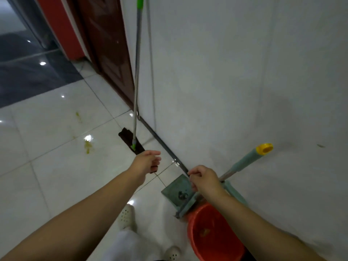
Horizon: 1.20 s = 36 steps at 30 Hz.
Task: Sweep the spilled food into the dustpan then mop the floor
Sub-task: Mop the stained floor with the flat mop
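My right hand [204, 180] fingers pinch a thin metal rod above the flat teal dustpan [176, 191]. Left hand [147, 160] fingers loosely spread near the mop [131, 141]. Glossy tiled floor [56, 166], yellow smears [88, 146].

I take the white wall [235, 72] as my landmark. At its left edge I see a dark brown wooden door [107, 53], with a red panel [60, 29] just beyond it, farther from the wall. At the wall's foot, low in my view, stands an orange bucket [212, 234], close against it. Away from the wall, past the door, the pale tiles give way to a dark glossy floor area [28, 72].
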### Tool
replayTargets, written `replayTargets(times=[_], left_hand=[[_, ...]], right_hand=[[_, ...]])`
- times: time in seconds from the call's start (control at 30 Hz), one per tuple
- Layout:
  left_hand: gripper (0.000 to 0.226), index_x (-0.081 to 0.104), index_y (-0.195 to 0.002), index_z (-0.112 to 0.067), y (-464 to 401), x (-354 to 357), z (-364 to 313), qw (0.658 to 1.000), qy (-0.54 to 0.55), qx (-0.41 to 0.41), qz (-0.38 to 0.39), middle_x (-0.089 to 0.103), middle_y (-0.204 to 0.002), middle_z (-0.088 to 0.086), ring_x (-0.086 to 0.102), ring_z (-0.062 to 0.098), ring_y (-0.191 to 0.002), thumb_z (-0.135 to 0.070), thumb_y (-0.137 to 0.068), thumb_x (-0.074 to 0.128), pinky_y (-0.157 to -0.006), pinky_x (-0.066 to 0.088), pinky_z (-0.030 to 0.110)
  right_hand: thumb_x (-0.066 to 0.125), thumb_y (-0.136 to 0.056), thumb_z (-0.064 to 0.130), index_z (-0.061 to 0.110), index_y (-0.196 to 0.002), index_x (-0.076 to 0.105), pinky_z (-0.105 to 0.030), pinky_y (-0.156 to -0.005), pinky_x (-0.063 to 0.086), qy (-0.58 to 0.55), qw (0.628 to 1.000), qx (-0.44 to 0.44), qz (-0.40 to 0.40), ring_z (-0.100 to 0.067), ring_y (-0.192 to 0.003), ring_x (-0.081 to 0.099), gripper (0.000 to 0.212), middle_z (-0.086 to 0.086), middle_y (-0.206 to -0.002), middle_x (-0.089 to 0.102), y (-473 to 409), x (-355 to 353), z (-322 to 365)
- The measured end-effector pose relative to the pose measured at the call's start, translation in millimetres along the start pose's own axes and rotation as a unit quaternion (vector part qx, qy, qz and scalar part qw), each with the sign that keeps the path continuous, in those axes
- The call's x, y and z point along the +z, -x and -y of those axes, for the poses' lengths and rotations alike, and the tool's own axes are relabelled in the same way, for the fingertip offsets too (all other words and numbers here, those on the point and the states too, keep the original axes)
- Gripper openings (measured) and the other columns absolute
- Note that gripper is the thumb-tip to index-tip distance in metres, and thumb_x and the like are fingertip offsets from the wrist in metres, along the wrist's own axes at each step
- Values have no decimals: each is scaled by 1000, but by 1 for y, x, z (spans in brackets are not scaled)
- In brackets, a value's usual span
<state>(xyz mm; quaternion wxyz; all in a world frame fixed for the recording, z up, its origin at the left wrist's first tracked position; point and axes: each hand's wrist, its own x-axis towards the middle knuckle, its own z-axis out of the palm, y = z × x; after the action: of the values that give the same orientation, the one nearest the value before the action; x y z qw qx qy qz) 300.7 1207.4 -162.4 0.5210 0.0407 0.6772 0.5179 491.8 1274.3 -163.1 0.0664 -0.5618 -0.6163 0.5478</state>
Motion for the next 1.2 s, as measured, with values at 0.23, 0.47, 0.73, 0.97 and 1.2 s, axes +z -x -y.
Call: replayTargets(times=[0.23,0.47,0.73,0.97,1.2], left_hand=[[24,64,-84,-11,-43,-123,-56,994,57,15,-88,63,-82,9,58,17,-70,2,-92,46,-66,50,27],[22,64,-84,-12,-93,-233,-109,985,89,-1,-146,65,-84,9,58,17,-71,-5,-94,45,-65,51,27],[25,63,-83,-12,-146,-273,-180,985,93,-1,-143,65,-83,7,58,15,-69,-6,-95,42,-62,52,25],[24,62,-86,-10,-185,-270,-215,983,117,-12,-141,63,-80,6,57,14,-67,-5,-95,40,-61,51,24],[19,63,-99,-6,-223,-284,-236,964,168,-23,-206,63,-82,7,58,15,-70,-8,-96,44,-65,50,25]], right_hand=[[49,-87,-2,15,-80,63,-24,-52,51,26,997,-37,60,-15,-57,56,23,-7,-72,60,-51,80,100],[51,-91,3,19,-82,62,-20,-54,52,102,985,-88,106,-11,-58,56,22,-2,-74,60,-113,183,203],[51,-91,6,28,-76,60,-15,-53,50,178,966,-171,82,-7,-56,58,28,5,-67,59,-172,221,300],[51,-91,11,19,-93,67,-20,-65,46,311,918,-243,37,-10,-72,55,18,12,-75,56,-246,214,359],[48,-94,17,13,-114,64,-26,-81,43,539,763,-357,9,-17,-103,53,26,-3,-111,61,-335,204,400]])
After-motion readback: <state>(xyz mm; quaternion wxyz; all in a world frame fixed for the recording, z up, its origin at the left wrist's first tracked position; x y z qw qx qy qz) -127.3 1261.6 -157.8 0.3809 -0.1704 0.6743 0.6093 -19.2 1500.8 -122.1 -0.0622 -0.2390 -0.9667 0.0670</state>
